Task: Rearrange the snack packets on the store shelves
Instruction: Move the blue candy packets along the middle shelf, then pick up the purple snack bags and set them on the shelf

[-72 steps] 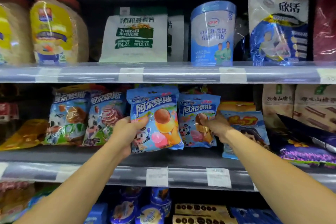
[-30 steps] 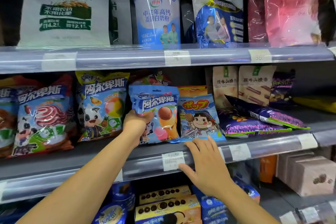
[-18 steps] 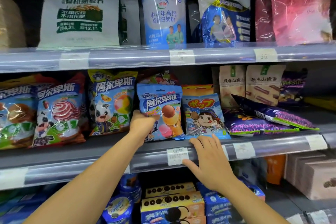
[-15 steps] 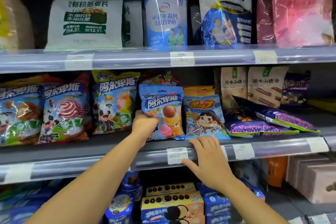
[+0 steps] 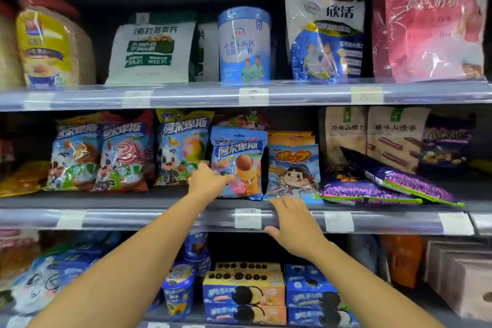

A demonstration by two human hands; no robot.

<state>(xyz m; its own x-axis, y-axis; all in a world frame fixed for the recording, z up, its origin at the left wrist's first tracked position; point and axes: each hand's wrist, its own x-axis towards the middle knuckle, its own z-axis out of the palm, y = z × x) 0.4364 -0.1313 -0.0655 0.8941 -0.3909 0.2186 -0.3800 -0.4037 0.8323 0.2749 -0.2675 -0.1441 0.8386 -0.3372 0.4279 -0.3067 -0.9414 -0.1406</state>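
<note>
- The left hand's thumb [image 5: 226,177] lies across the front lower-left corner of the blue lollipop packet [image 5: 239,157]. The other fingers go behind it out of view, so the grasp reads as a pinch on that corner.
- The left hand [image 5: 209,181] holds the packet upright on the middle shelf [image 5: 159,218], between the mango-print packet [image 5: 183,149] and the Pop packet [image 5: 292,173].
- The right hand's fingers [image 5: 279,202] are straight and spread, grasping nothing. They lie on the shelf's front lip, their tips just below the Pop packet's bottom edge.
- The right hand [image 5: 295,224] has its thumb under the rail beside the price tag [image 5: 247,218].
- The step in hand looks like squaring the lollipop packet into the row.
- To do it well, the person should seat its bottom seam flat on the shelf before letting go, since a corner pinch can let the bag twist.
- Its face should line up with its neighbours, with the print facing forward.
- The free right hand could steady the Pop packet, which probably tips easily.
- The purple packets [image 5: 367,189] lie flat and likely need standing up later.
</note>
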